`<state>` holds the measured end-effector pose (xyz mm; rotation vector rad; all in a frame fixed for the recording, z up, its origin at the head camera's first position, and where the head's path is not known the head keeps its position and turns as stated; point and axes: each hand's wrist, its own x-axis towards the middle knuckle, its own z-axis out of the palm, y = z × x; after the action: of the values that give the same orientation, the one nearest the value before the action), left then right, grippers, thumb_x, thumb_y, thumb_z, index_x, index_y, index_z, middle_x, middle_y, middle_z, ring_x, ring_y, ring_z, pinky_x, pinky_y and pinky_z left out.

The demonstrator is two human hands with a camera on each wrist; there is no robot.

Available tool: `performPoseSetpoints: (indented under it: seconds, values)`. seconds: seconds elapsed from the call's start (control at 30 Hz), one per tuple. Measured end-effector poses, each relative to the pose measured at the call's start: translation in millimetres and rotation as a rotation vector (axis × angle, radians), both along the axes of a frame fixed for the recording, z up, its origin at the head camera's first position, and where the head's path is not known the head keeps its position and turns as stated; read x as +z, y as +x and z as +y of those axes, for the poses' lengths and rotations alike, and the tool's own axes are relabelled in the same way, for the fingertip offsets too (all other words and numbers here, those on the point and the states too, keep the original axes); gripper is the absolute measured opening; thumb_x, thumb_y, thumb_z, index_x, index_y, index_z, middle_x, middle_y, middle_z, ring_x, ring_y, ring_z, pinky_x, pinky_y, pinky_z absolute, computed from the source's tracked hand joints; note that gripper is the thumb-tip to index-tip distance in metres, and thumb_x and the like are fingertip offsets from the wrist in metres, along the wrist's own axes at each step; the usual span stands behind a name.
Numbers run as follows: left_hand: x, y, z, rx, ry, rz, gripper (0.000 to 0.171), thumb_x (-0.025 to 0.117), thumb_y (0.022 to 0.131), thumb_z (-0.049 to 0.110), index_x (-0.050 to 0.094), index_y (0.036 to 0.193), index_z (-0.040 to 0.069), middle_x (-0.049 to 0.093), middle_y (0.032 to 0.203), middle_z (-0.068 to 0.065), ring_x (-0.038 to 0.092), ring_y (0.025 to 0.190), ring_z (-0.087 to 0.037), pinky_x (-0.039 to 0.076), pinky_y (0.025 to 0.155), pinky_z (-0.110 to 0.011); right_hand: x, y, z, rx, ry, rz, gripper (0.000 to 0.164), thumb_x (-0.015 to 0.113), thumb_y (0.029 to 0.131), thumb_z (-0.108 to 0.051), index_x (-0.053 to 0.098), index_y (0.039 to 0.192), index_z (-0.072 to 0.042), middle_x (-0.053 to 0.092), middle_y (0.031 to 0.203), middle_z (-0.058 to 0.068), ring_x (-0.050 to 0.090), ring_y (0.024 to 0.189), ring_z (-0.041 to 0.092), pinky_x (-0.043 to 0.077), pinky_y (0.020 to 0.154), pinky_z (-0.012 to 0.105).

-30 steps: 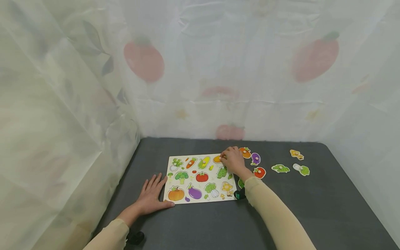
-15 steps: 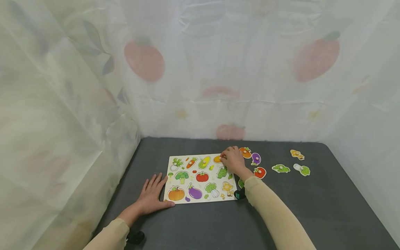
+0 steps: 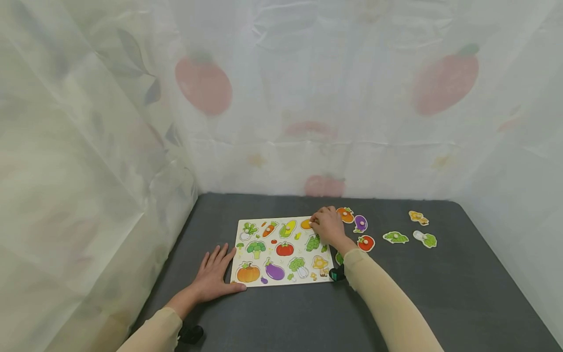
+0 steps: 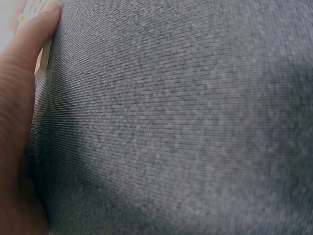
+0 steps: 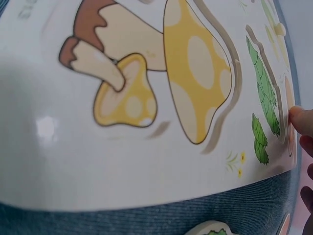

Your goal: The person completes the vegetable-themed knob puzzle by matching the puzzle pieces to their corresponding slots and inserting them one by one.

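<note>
A white vegetable puzzle board lies on the dark table, with recesses and printed vegetables. My left hand rests flat at its left side, fingers spread, the thumb against the near-left edge. At the board's far-right corner, my right hand has its fingers curled and pinches an orange-yellow puzzle piece. The fingers cover much of that piece, and its knob is hidden. In the right wrist view a fingertip touches the board's far end, beyond the mushroom recess.
Loose knobbed pieces lie right of the board: a pumpkin, an eggplant, a tomato, a pea pod, a bok choy and a mushroom. A green piece is partly under the right forearm. Pale curtains border the table.
</note>
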<state>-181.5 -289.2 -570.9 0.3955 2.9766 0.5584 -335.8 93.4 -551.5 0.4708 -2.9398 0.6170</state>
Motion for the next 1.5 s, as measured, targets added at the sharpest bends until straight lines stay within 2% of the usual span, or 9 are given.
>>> performPoseSetpoints:
  seconds: [0.53, 0.7, 0.83, 0.97, 1.1, 1.3, 1.5]
  values:
    - [-2.1, -1.8, -2, -0.008, 0.004, 0.004, 0.121, 0.067, 0.076, 0.082, 0.025, 0.164, 0.011, 0.020, 0.167, -0.021, 0.012, 0.153, -0.046, 0.005, 0.118, -0.068, -4.5, -0.1, -3, -0.026, -0.006, 0.018, 0.013, 0.072, 0.098, -0.031, 0.077, 0.099, -0.019, 0.064, 0.106, 0.003, 0.047, 0.118, 0.031, 0.041, 0.099, 0.049]
    - [-2.2, -2.6, -1, -0.009, 0.000, 0.011, 0.121, 0.067, 0.076, 0.082, 0.026, 0.164, 0.010, 0.021, 0.167, -0.022, 0.013, 0.153, -0.046, 0.006, 0.118, -0.068, -4.8, 0.7, -2, -0.027, -0.002, 0.032, 0.014, 0.071, 0.098, -0.030, 0.078, 0.100, -0.019, 0.064, 0.106, 0.003, 0.047, 0.117, 0.030, 0.041, 0.098, 0.049]
    - [-1.9, -2.9, 0, -0.010, 0.003, 0.008, 0.121, 0.068, 0.076, 0.082, 0.026, 0.164, 0.010, 0.021, 0.167, -0.022, 0.013, 0.153, -0.046, 0.006, 0.118, -0.068, -3.8, 1.5, 2, 0.006, 0.021, 0.027, 0.017, 0.069, 0.099, -0.031, 0.079, 0.105, -0.019, 0.065, 0.112, 0.005, 0.047, 0.118, 0.031, 0.040, 0.100, 0.050]
    - [-1.2, -3.9, 1, -0.012, 0.005, 0.001, 0.121, 0.067, 0.076, 0.082, 0.026, 0.164, 0.010, 0.020, 0.167, -0.021, 0.012, 0.153, -0.046, 0.005, 0.118, -0.068, 0.1, 4.3, 13, 0.065, 0.047, 0.027, 0.025, 0.066, 0.100, -0.030, 0.078, 0.120, -0.019, 0.064, 0.123, 0.009, 0.048, 0.124, 0.036, 0.040, 0.104, 0.054]
    - [-3.1, -5.7, -1, -0.011, 0.011, 0.004, 0.121, 0.067, 0.076, 0.083, 0.025, 0.164, 0.011, 0.019, 0.167, -0.021, 0.011, 0.153, -0.045, 0.004, 0.118, -0.067, 2.9, 6.0, 31, 0.077, -0.009, 0.053, 0.032, 0.067, 0.100, -0.027, 0.073, 0.130, -0.017, 0.065, 0.128, 0.012, 0.049, 0.127, 0.040, 0.038, 0.107, 0.060]
    - [-5.9, -6.1, -5, -0.008, 0.017, 0.015, 0.121, 0.068, 0.076, 0.081, 0.027, 0.163, 0.010, 0.020, 0.167, -0.023, 0.011, 0.153, -0.046, 0.004, 0.117, -0.068, 11.7, 16.2, 56, 0.106, -0.056, 0.114, 0.029, 0.073, 0.096, -0.023, 0.076, 0.123, -0.013, 0.066, 0.123, 0.014, 0.051, 0.124, 0.044, 0.037, 0.106, 0.064]
    - [-3.6, -6.2, -6, -0.004, 0.004, 0.009, 0.121, 0.068, 0.076, 0.082, 0.026, 0.164, 0.010, 0.019, 0.167, -0.022, 0.011, 0.153, -0.046, 0.004, 0.118, -0.068, 15.6, 32.7, 72, 0.151, -0.055, 0.080, 0.025, 0.077, 0.094, -0.024, 0.079, 0.118, -0.016, 0.067, 0.125, 0.013, 0.053, 0.123, 0.042, 0.038, 0.104, 0.065]
